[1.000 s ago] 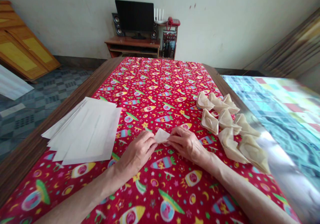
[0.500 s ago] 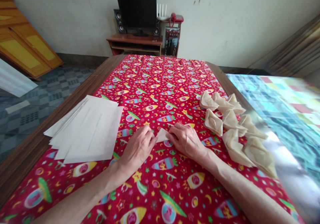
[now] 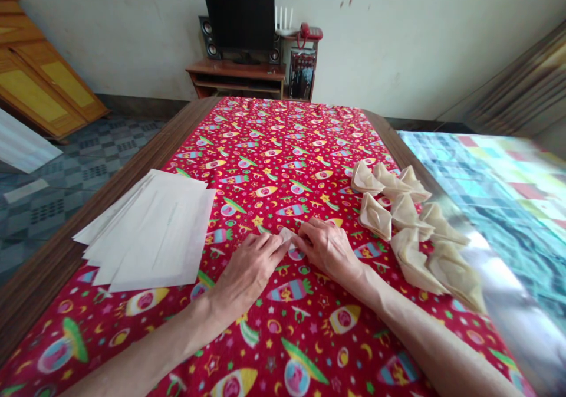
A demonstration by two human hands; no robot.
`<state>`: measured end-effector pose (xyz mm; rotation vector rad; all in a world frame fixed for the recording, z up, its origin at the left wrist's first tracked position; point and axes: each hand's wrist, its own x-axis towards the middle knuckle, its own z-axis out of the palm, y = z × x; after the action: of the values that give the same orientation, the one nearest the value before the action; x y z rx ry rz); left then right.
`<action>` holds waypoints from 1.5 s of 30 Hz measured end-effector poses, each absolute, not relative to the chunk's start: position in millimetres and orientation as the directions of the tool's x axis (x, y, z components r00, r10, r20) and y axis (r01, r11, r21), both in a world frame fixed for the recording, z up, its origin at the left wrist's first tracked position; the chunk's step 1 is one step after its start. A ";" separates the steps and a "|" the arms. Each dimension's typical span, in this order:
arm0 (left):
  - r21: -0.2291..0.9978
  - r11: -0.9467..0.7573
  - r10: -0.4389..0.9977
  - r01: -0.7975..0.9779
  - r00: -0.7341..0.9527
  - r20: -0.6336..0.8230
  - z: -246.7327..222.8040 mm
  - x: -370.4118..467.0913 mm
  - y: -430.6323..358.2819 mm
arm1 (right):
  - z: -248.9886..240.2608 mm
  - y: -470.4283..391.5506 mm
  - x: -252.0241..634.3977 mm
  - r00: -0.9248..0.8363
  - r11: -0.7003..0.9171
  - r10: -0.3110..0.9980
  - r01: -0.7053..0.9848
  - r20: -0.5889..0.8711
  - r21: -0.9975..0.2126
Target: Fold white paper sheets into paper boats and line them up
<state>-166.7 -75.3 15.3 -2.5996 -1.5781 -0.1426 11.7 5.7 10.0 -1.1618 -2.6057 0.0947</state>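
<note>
Between my two hands, low over the red patterned cloth (image 3: 283, 173), is a small folded piece of white paper (image 3: 286, 234), mostly hidden by the fingers. My left hand (image 3: 254, 261) pinches its left side, fingers closed together. On the other side my right hand (image 3: 327, 246) holds the right end between thumb and fingers. To the left lies a fanned stack of white paper sheets (image 3: 150, 232). Several folded cream paper pieces (image 3: 375, 215), boat-like with pointed ends, sit in rows to the right of my right hand.
Bare brown wood (image 3: 145, 143) shows along the table's left edge. Beyond the far end stand a monitor (image 3: 240, 22) on a desk and a red telephone (image 3: 309, 32). A bed-like surface with checked cloth (image 3: 481, 190) adjoins on the right; a wooden cabinet (image 3: 48, 84) is at far left.
My left hand has shifted right and its fingers now cover more of the small paper. My right hand has stayed nearly in place. The view has moved slightly.
</note>
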 end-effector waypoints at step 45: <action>0.387 -0.366 0.918 0.846 0.260 0.299 3.2 -176.3 -72.2 | 14.4 -14.5 13.6 -0.799 0.808 0.470 0.561 0.375 0.181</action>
<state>-176.3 -72.2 3.2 -2.6081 -1.8416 -0.7969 13.6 -14.5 14.4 -0.7858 -2.6812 -0.4087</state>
